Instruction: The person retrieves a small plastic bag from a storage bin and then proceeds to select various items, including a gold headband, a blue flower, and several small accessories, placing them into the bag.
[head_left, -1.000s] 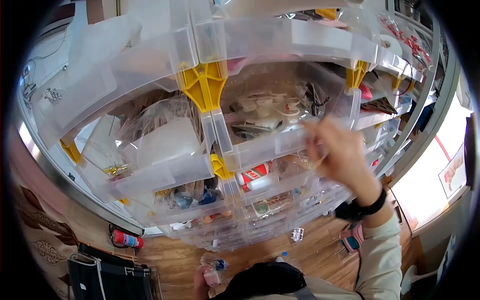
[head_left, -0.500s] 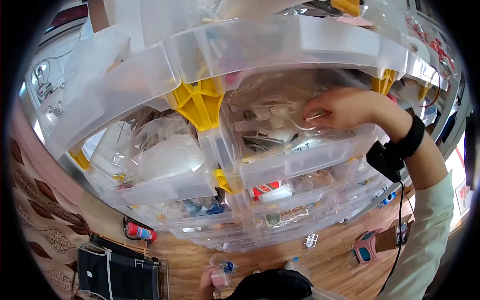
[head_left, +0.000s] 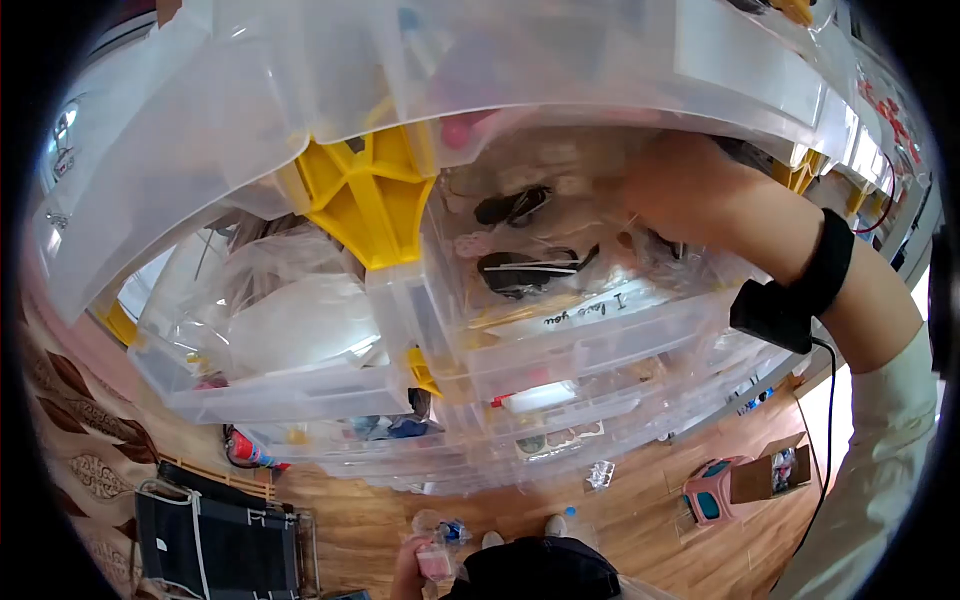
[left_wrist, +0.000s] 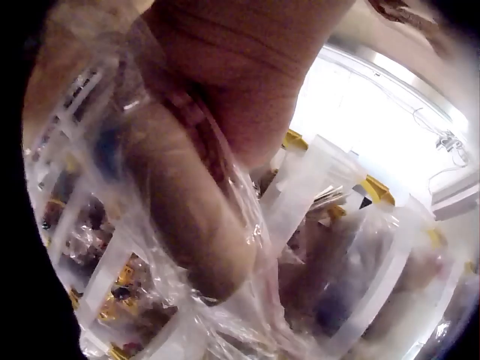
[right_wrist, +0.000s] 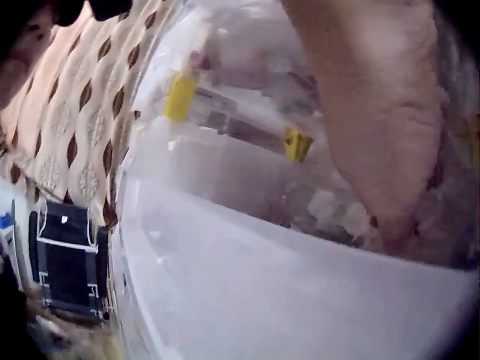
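Note:
My right hand [head_left: 680,190] reaches into a clear plastic bin [head_left: 650,325], blurred, with its fingertips lost among bagged things in the head view. From the right wrist, the same hand [right_wrist: 382,127] points down behind the bin's pale front wall [right_wrist: 300,300]; I cannot tell whether it holds anything. Beside it lie small black items [head_left: 530,270] in clear wrap and a white strip [head_left: 600,308] lettered "I love you". Low down, my left hand [head_left: 406,568] grips a clear plastic bag [head_left: 434,562] with something pink inside. Crinkled film [left_wrist: 255,240] drapes over its fingers in the left wrist view.
Clear bins are stacked on yellow brackets [head_left: 365,195]; an upper bin's wall [head_left: 560,80] overhangs my right hand. On the wooden floor [head_left: 540,500] stand a pink stool [head_left: 712,490], an open cardboard box [head_left: 755,482] and a black folding chair [head_left: 215,540]. A fire extinguisher [head_left: 245,448] is at left.
My right hand has moved from the bin's front edge deeper inside, where it earlier pinched a thin white piece. Black items and the lettered strip now show more clearly. My left hand keeps its bag.

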